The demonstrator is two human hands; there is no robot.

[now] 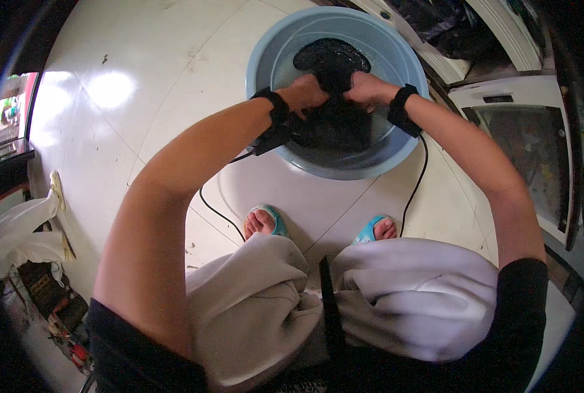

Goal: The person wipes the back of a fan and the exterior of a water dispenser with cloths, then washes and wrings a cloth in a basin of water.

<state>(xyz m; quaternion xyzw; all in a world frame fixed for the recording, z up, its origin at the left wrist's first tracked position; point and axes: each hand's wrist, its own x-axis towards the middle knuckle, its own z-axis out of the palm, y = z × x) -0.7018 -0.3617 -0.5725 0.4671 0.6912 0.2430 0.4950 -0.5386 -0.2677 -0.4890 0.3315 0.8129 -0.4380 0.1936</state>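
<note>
A wet black cloth [331, 128] lies partly in the water of a round light-blue basin [344, 171] on the floor in front of me. Its upper part rises in a bunched lump between my hands. My left hand [305, 95] is closed on the cloth's left side, fingers curled inward. From the right, my right hand [369, 90] grips the same cloth at about the same height. The two hands are a short gap apart, both inside the basin's rim. Where the fingertips press into the cloth, they are hidden.
Black wrist straps with cables [426, 190] hang beside the basin. My feet in blue slippers [275, 221] stand just before it. A white-framed cabinet [515, 98] is close on the right. At the left, another person's legs in pale trousers [26, 219] show near the floor.
</note>
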